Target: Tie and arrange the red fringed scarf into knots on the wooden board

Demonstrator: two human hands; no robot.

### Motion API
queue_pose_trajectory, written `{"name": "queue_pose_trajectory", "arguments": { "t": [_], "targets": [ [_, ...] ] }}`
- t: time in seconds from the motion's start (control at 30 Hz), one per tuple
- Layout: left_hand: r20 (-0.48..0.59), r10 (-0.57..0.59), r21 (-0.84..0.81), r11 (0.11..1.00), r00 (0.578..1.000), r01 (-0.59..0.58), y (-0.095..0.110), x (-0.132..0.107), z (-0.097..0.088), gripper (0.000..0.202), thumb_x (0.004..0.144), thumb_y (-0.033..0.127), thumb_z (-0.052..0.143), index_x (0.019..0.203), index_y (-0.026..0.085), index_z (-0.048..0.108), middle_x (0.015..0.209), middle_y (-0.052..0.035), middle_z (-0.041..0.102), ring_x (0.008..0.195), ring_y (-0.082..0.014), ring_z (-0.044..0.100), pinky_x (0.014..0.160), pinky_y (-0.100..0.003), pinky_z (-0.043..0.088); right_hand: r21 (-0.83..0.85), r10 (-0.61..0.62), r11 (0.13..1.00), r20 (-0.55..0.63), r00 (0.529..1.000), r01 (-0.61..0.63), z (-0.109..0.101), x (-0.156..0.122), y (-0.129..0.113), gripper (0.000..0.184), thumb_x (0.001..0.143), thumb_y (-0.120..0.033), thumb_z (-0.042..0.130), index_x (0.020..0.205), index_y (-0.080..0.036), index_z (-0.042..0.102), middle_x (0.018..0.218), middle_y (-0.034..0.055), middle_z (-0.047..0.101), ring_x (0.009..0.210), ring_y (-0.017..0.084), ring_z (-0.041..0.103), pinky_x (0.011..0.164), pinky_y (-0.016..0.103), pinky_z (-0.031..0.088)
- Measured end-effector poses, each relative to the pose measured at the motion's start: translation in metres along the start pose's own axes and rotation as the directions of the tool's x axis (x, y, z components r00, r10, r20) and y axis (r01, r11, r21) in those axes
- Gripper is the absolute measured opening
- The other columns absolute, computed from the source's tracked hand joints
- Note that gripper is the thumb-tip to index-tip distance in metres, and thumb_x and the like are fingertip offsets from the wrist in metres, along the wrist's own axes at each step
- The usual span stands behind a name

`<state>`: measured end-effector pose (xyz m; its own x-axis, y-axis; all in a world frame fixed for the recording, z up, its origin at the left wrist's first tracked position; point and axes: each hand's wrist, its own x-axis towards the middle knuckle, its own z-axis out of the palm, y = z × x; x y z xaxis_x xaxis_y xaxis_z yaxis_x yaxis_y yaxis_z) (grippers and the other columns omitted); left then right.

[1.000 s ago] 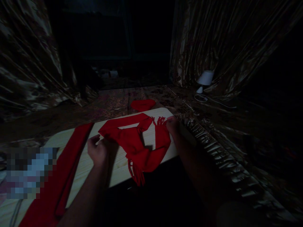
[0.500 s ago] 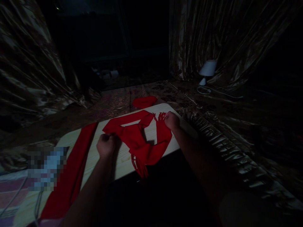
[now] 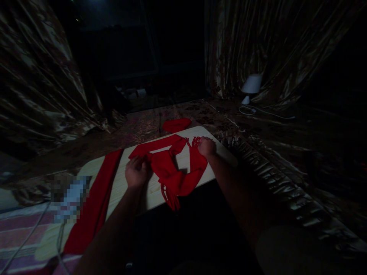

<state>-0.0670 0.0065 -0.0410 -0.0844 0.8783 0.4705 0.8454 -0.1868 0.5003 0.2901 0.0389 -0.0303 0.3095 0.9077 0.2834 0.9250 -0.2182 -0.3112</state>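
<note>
A red scarf (image 3: pixel 168 165) with fringed ends lies in loose bent folds on a pale wooden board (image 3: pixel 153 194). My left hand (image 3: pixel 137 171) is at the scarf's left bend, its fingers curled on the cloth; the fingertips are partly lost in shadow. My right hand (image 3: pixel 207 147) is closed on the scarf's far right end, beside the fringe. The other fringed end hangs over the board's near edge. A second red cloth (image 3: pixel 96 202), long and flat, lies across the left part of the board, apart from both hands.
Another red piece of cloth (image 3: pixel 177 124) lies just beyond the board. Left of it are a blurred-out object (image 3: pixel 70 200), a cable (image 3: pixel 59 240) and a striped cloth (image 3: pixel 20 233). A white lamp (image 3: pixel 252 84) with a cord stands at the back right, near curtains (image 3: pixel 229 49). The room is dark.
My view has shifted slightly. My left hand has moved a little right and away from me along the scarf's left bend, its fingers less tightly closed. The right hand keeps its hold.
</note>
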Motion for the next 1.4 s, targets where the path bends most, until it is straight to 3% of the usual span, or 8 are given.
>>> {"name": "queue_pose_trajectory", "arguments": {
  "t": [0.1,0.27,0.6,0.77,0.93,1.2,1.3,1.4],
  "targets": [
    [0.113,0.145,0.065,0.986,0.983,-0.153,0.006,-0.002,0.003,0.040,0.092,0.038,0.047,0.122,0.022,0.069,0.132,-0.0086,0.067,0.124,-0.0255,0.059,0.108,-0.039,0.043,-0.004,0.000,1.000,-0.003,1.000,0.000,0.001,0.000,0.000,0.028,0.090,-0.024,0.052,0.112,-0.017,0.067,0.112,0.0151,0.070,0.104,0.025,0.065,0.086,0.032,0.048],
    [0.264,0.111,0.193,0.967,0.958,-0.165,0.016,-0.002,0.006,0.043,0.098,0.041,0.038,0.122,0.023,0.069,0.139,-0.0096,0.062,0.132,-0.0274,0.053,0.108,-0.045,0.041,-0.025,-0.008,1.000,0.019,1.000,0.009,-0.001,0.000,-0.001,0.029,0.092,-0.022,0.049,0.115,-0.016,0.067,0.115,0.0170,0.068,0.107,0.026,0.064,0.089,0.033,0.047],
    [0.209,0.110,0.321,0.931,0.972,-0.175,0.025,-0.006,0.000,0.038,0.095,0.044,0.041,0.110,0.023,0.069,0.117,-0.0112,0.071,0.113,-0.0307,0.061,0.098,-0.046,0.042,-0.035,-0.007,0.999,0.026,1.000,0.008,-0.004,-0.002,-0.003,0.027,0.092,-0.021,0.051,0.114,-0.015,0.065,0.114,0.0152,0.068,0.106,0.023,0.064,0.090,0.030,0.045],
    [0.132,0.155,0.305,0.933,0.979,-0.189,0.022,-0.004,0.002,0.047,0.097,0.044,0.038,0.128,0.015,0.060,0.114,-0.0159,0.070,0.113,-0.0315,0.060,0.101,-0.046,0.041,-0.032,0.017,0.999,0.039,0.999,-0.016,-0.007,-0.004,-0.005,0.028,0.094,-0.024,0.051,0.115,-0.015,0.066,0.114,0.0153,0.068,0.103,0.021,0.065,0.089,0.028,0.045],
    [0.262,0.077,0.296,0.942,0.962,-0.156,0.016,0.003,0.010,0.055,0.100,0.047,0.028,0.136,0.019,0.058,0.148,-0.0166,0.052,0.138,-0.0340,0.043,0.108,-0.054,0.035,-0.042,-0.013,0.999,-0.006,1.000,0.013,-0.006,-0.006,-0.004,0.031,0.098,-0.027,0.043,0.113,-0.014,0.067,0.110,0.0140,0.069,0.098,0.021,0.065,0.086,0.029,0.045],
    [0.439,-0.102,0.325,0.944,0.893,-0.052,0.008,0.021,0.020,0.076,0.094,0.064,0.027,0.159,0.023,0.030,0.165,-0.0118,0.022,0.152,-0.0358,0.017,0.117,-0.063,0.016,-0.095,-0.066,0.993,-0.016,0.998,0.065,-0.002,-0.004,-0.001,0.031,0.097,-0.028,0.043,0.109,-0.014,0.068,0.107,0.0152,0.070,0.095,0.022,0.066,0.081,0.028,0.044],
    [0.433,-0.077,0.300,0.952,0.898,-0.063,0.005,0.022,0.017,0.075,0.094,0.064,0.027,0.157,0.023,0.035,0.164,-0.0122,0.026,0.151,-0.0360,0.020,0.116,-0.063,0.018,-0.102,-0.052,0.994,-0.022,0.998,0.049,0.000,-0.001,0.000,0.030,0.096,-0.026,0.043,0.107,-0.014,0.068,0.106,0.0141,0.070,0.095,0.021,0.066,0.079,0.027,0.044],
    [0.312,0.038,0.232,0.966,0.949,-0.115,0.001,0.018,0.013,0.064,0.096,0.056,0.031,0.142,0.017,0.054,0.152,-0.0162,0.048,0.142,-0.0337,0.039,0.115,-0.053,0.030,-0.099,-0.022,0.995,-0.032,0.999,0.019,0.001,0.001,0.001,0.030,0.097,-0.026,0.042,0.107,-0.016,0.069,0.105,0.0129,0.071,0.094,0.021,0.067,0.077,0.027,0.044]
  ]
}}
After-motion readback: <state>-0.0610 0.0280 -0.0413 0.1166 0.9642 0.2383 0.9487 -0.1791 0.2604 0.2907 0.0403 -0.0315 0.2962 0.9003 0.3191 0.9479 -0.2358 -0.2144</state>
